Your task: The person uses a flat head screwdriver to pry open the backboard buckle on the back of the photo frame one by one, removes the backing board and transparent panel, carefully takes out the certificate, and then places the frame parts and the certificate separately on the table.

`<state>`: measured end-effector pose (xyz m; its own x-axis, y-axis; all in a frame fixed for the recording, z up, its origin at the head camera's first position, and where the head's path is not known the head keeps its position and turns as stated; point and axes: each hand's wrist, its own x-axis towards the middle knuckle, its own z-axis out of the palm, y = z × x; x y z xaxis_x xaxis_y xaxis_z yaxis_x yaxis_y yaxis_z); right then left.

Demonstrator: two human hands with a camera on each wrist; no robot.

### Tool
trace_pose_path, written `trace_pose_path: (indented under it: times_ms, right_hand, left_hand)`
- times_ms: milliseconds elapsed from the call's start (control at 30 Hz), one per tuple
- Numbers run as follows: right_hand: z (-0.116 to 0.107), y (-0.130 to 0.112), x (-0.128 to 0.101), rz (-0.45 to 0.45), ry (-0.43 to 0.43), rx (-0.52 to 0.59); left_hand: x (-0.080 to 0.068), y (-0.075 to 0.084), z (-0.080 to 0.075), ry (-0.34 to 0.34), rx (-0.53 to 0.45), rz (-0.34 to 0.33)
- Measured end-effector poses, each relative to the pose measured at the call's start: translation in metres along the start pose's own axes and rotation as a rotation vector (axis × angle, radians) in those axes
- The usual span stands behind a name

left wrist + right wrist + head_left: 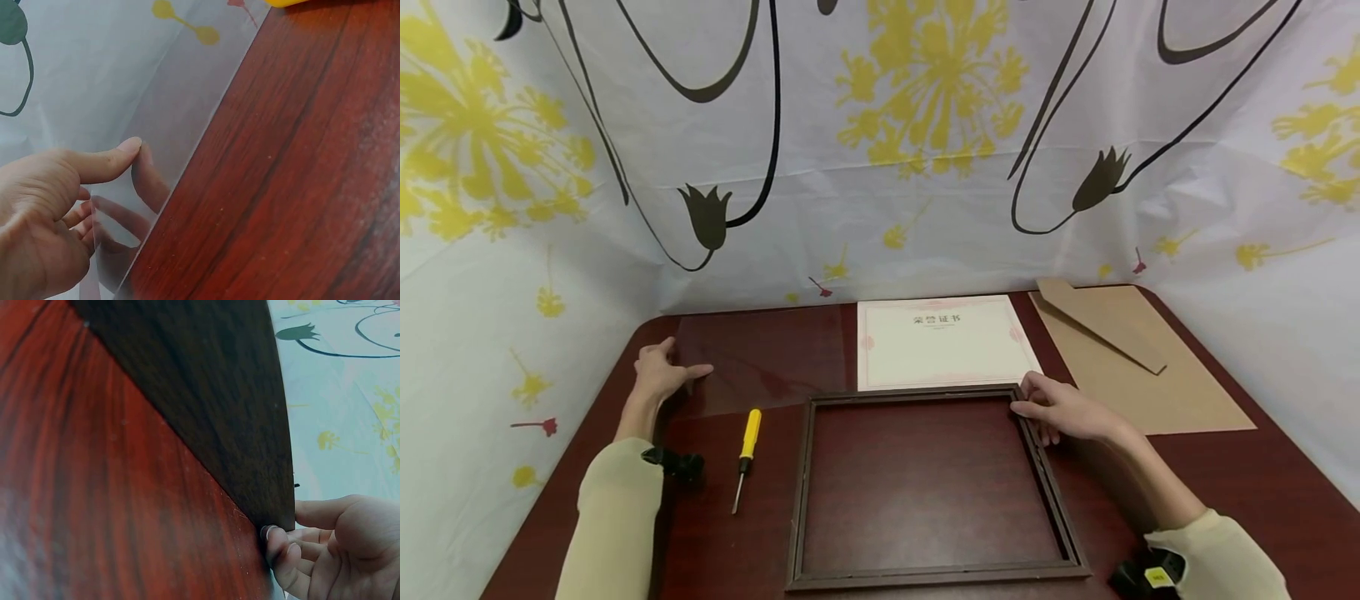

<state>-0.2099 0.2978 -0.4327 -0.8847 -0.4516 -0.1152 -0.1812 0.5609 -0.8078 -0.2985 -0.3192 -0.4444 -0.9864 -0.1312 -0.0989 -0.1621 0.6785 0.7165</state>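
Observation:
A clear plastic sheet (760, 358) lies flat on the dark red table (1225, 475) at the far left. My left hand (681, 367) pinches its left edge. In the left wrist view the thumb (119, 156) lies on top of the clear sheet (187, 94) and my fingers show through it from below. An empty dark wooden picture frame (808, 483) lies in front of me. My right hand (1026, 400) grips its far right corner. In the right wrist view my fingertips (275, 540) curl against the frame's (219, 406) edge.
A white certificate with a pink border (943, 342) lies just beyond the frame. A brown backing board with a stand flap (1142, 367) lies at the far right. A yellow-handled screwdriver (747, 446) lies left of the frame. Flowered cloth walls (925, 125) close in the table.

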Motion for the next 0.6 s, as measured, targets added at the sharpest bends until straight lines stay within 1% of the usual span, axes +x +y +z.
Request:
trace_pose_path:
  times_ms: [133, 333, 433, 600]
  right_hand:
    - [0.0004, 0.0001, 0.0000, -0.002, 0.000, 0.004]
    - [0.0006, 0.0001, 0.0005, -0.007, -0.001, -0.001]
    - [0.0003, 0.0012, 0.0009, -0.010, -0.006, 0.000]
    - [0.0002, 0.0046, 0.0017, 0.003, -0.016, 0.017]
  left_hand:
    - [0.0002, -0.0003, 0.0024, 0.023, 0.004, 0.003]
    - [0.0020, -0.0017, 0.0045, 0.036, 0.030, 0.035]
    - [0.0014, -0.0021, 0.0044, 0.032, 0.007, 0.035]
    - [-0.0019, -0.0028, 0.0026, 0.025, -0.058, 0.036]
